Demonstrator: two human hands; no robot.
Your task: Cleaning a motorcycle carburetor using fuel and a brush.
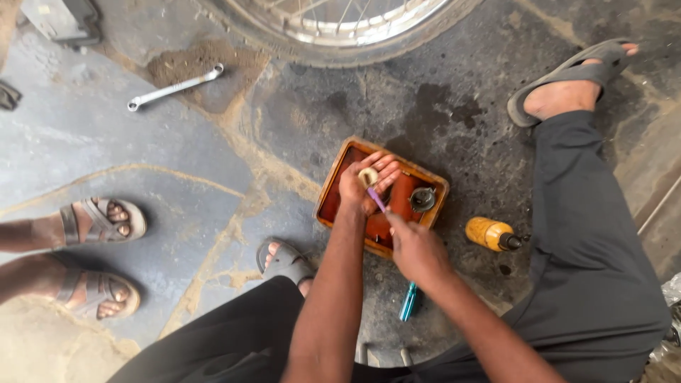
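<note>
Ring-shaped part (368,176), pale and small, sits in my left hand (365,186), pinched between thumb and fingers just above the orange tray (333,186). The hand is curled loosely around it, fingers half spread over the tray's reddish liquid. My right hand (415,250) is closed around the handle of a purple brush (376,200), whose tip meets the ring from below right. Both hands hover over the tray, the left near its middle, the right over its near edge.

Inside the tray, just right of my left hand, I see a small dark metal part (423,199) lying in the liquid. A yellow bottle (491,234) with a dark nozzle lies on its side on the stained floor, near the tray's right corner. A blue tool (408,302) lies on the floor under my right forearm. A wrench (174,87) lies well apart at upper left, near a spoked wheel (340,25). Another person's sandalled feet (99,255) stand at the left. My own sandalled feet flank the tray.
</note>
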